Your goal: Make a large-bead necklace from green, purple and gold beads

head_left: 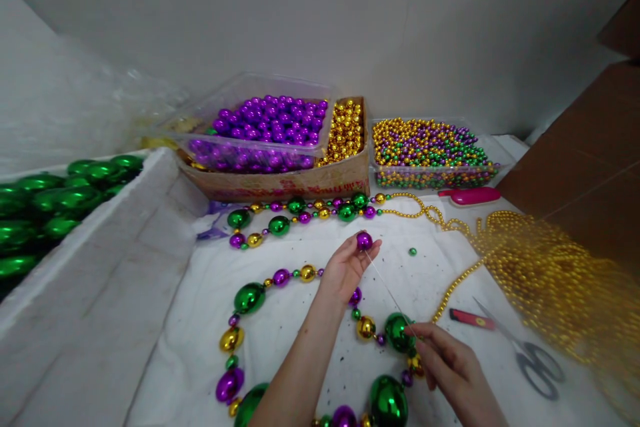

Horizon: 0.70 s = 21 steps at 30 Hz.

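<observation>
Between the fingertips of my left hand (345,271) is a shiny purple bead (365,241), raised above the white cloth. A thin white string (387,287) runs tight from that bead down to my right hand (447,360), whose thumb and fingers pinch it. Close by my right fingers lies a large green bead (399,331) of a looped bead garland (249,297) in green, purple and gold. My left forearm hides part of this loop. Beyond my hands, a strung bead strand (279,225) lies doubled and joins small gold beads on the right.
Behind stand a clear tub of purple beads (273,121), a cardboard box (280,185) with gold beads, and a tub of small mixed beads (430,147). Green ornaments (60,197) fill a white foam box (115,260). Right are scissors (537,363), a red cutter (473,319) and gold strands (545,273).
</observation>
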Tool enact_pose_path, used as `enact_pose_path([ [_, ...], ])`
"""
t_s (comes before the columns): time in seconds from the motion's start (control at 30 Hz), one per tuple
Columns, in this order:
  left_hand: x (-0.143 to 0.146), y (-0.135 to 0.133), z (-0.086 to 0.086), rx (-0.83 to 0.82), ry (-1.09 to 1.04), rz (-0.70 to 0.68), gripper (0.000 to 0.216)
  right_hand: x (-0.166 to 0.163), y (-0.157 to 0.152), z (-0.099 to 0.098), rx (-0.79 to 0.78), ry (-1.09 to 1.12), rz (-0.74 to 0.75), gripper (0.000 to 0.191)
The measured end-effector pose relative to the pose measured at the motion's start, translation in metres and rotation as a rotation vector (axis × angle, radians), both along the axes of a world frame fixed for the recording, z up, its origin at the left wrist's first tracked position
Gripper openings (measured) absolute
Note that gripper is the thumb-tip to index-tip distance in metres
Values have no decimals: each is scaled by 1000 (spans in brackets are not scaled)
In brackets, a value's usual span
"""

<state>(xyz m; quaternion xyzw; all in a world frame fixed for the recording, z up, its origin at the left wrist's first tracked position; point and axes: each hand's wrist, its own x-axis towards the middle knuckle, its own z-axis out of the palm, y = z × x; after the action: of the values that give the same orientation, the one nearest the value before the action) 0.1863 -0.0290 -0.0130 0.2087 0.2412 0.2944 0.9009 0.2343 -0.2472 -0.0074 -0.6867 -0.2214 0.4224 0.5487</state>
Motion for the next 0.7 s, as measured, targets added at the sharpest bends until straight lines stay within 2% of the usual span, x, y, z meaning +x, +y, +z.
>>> enact_pose_path([
  [0.23, -2, -8, 1, 45, -19, -6, 21, -3, 1, 1, 1, 0, -10, 47],
  [0.47, -3, -21, 1, 101, -20, -65, 35, -6, 7, -15, 54, 50, -132, 43],
  [0.7, -4, -39, 2, 125, -13, -134, 42, -5, 11, -18, 28, 70, -134, 46],
])
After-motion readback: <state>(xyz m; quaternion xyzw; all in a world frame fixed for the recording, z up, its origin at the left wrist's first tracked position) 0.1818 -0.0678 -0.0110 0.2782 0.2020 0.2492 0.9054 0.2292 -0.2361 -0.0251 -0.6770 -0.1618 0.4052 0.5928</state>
